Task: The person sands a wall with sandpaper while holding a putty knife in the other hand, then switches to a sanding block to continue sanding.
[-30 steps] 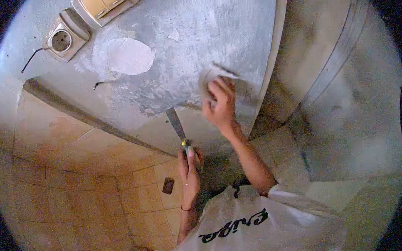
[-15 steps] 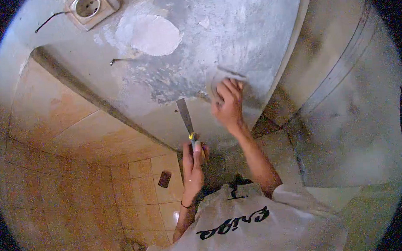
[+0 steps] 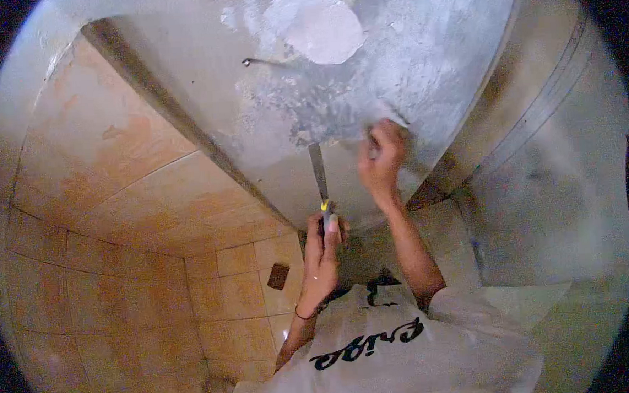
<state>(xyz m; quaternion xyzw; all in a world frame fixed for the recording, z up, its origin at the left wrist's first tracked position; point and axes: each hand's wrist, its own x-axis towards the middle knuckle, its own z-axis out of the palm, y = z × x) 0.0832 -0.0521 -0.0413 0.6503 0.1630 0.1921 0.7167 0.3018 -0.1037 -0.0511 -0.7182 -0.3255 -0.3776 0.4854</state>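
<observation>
Head view: gripped the putty knife (image 3: 322, 187) in the left hand (image 3: 321, 266), with the fingers closed around the grey-and-yellow handle and the thumb laid along its top. Pointed the blade (image 3: 318, 164) up and away from the body, with its tip at the lower edge of the rough, mottled area on the grey wall (image 3: 449, 54). Could not determine contact between tip and wall.

Held the pale flat tool (image 3: 393, 114) in the right hand (image 3: 384, 161), with the fingers bent and pinched on it, at the wall to the right of the putty knife and well apart from it. Showed motion blur at this tool; could not resolve its full outline.

Located a round white patch (image 3: 329, 33) above both tools, with a short wire stub (image 3: 258, 62) to its left. Located orange tiles (image 3: 146, 180) at left, beyond a dark edge strip (image 3: 175, 118), and a small brown rectangular piece (image 3: 278, 276) to the left of the left hand. Wore a dark bracelet (image 3: 303, 314) on the left wrist and a light shirt (image 3: 437, 361) with black lettering.
</observation>
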